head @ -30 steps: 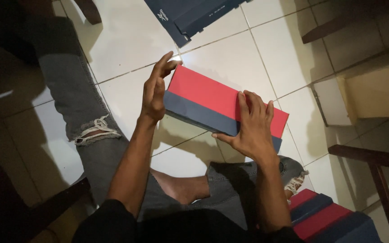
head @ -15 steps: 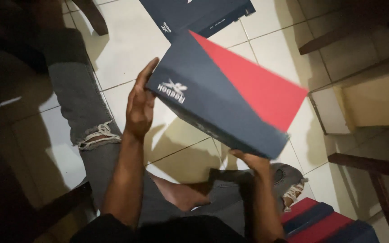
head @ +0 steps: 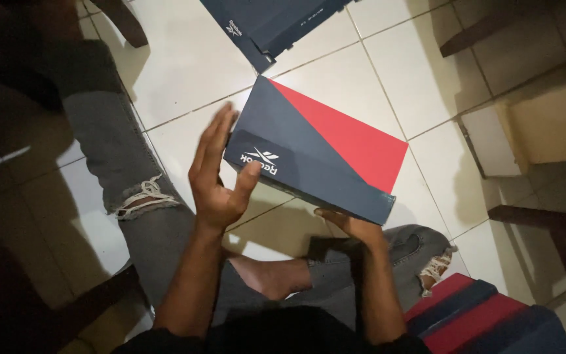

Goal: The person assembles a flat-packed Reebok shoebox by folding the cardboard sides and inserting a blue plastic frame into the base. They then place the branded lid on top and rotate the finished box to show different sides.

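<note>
Shoebox (head: 316,154) tilted, long axis running upper-left to lower-right.

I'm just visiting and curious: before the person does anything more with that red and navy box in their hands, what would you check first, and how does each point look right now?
1. Box supported from below: ok. The right hand is under the near edge of the shoe box.
2. Left hand on the box: ok. Its thumb touches the short end with the white logo; the fingers are spread open, not wrapped round it.
3. Box closed: ok. The red and navy top lies flat.
4. Box level: not ok. It is tilted above the tiled floor.
5. Contents: cannot tell.
6. Room nearby: not ok. A flattened navy box lies just beyond, and stacked boxes sit at the right knee.
</note>
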